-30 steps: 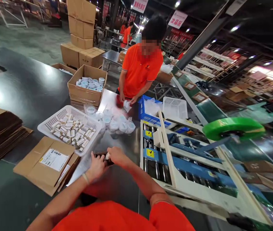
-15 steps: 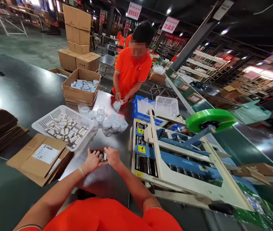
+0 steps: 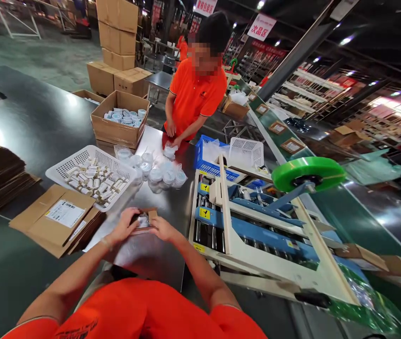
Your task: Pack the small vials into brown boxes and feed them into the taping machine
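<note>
A small cardboard box (image 3: 152,214) sits on the metal table between my hands, with a flap raised at its right. Inside it lie whitish, plastic-looking contents (image 3: 143,220), too small to name. My left hand (image 3: 125,226) is curled around the box's left side. At the right side, my right hand (image 3: 163,229) grips the wall near the flap. Beyond my left hand stands a white perforated basket (image 3: 62,165) full of small bottles with white labels (image 3: 96,181). Round white tubs in clear bags (image 3: 156,175) lie ahead of the box.
Flattened cartons (image 3: 30,221) are stacked at the left. An open carton of tubs (image 3: 115,132) stands at the back. A co-worker (image 3: 196,94) handles a bagged tub across the table. On the right is a roller sealing machine (image 3: 249,230) with a green tape roll (image 3: 327,172).
A flap of the small box now stands up beside my right hand. My left hand has shifted slightly left. The co-worker's hands have moved lower and a little apart.
</note>
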Demonstrator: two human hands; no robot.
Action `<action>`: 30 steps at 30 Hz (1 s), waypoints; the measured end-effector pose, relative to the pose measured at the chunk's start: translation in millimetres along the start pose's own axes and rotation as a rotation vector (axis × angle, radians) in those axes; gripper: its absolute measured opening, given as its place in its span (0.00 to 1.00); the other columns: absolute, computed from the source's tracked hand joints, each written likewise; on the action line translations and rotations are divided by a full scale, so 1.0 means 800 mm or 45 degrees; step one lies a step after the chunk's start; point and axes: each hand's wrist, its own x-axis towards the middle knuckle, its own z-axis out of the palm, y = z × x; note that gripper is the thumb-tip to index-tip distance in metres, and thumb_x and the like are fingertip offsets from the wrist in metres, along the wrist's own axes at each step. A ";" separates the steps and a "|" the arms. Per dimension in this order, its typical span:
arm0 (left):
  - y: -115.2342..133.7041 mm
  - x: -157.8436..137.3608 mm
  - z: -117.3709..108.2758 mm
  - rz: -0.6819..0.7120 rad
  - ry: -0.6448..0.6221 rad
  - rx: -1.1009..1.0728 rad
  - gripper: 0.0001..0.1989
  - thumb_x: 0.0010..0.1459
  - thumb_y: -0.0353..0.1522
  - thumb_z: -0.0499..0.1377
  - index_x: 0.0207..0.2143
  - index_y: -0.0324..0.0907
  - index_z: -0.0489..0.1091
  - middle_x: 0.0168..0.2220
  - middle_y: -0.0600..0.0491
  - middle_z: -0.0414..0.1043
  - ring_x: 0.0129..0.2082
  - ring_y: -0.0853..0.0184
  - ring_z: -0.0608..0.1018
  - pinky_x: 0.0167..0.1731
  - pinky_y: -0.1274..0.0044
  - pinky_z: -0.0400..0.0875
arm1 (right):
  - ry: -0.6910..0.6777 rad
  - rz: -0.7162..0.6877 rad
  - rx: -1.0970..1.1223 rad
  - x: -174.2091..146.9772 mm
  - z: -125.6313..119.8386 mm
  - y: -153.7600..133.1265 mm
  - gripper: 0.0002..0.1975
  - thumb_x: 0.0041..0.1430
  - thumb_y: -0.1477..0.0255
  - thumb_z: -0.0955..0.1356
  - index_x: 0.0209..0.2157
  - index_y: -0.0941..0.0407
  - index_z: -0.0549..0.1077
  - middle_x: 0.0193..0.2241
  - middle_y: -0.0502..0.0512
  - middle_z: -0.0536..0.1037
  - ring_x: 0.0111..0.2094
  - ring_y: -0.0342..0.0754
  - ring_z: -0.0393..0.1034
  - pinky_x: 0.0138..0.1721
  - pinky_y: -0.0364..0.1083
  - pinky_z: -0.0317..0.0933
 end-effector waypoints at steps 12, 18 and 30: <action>-0.004 0.036 0.009 -0.443 -0.204 -0.574 0.36 0.57 0.43 0.72 0.66 0.45 0.72 0.52 0.44 0.85 0.51 0.56 0.85 0.55 0.63 0.82 | 0.088 0.500 -0.373 0.029 -0.025 -0.027 0.31 0.60 0.70 0.82 0.63 0.56 0.78 0.60 0.69 0.79 0.59 0.63 0.77 0.57 0.53 0.72; -0.003 0.035 -0.025 -0.282 -0.327 -0.172 0.33 0.65 0.43 0.60 0.69 0.43 0.73 0.65 0.40 0.79 0.70 0.48 0.75 0.69 0.55 0.70 | -0.034 0.153 -0.376 0.016 -0.003 -0.003 0.30 0.70 0.72 0.75 0.70 0.51 0.73 0.71 0.64 0.72 0.75 0.63 0.61 0.72 0.60 0.61; 0.041 0.113 0.065 -0.036 -0.275 0.667 0.52 0.63 0.48 0.67 0.74 0.20 0.53 0.67 0.16 0.63 0.69 0.29 0.67 0.69 0.45 0.58 | 0.417 1.248 -0.121 -0.085 0.066 0.089 0.28 0.76 0.63 0.69 0.70 0.63 0.71 0.65 0.77 0.72 0.63 0.66 0.67 0.65 0.62 0.62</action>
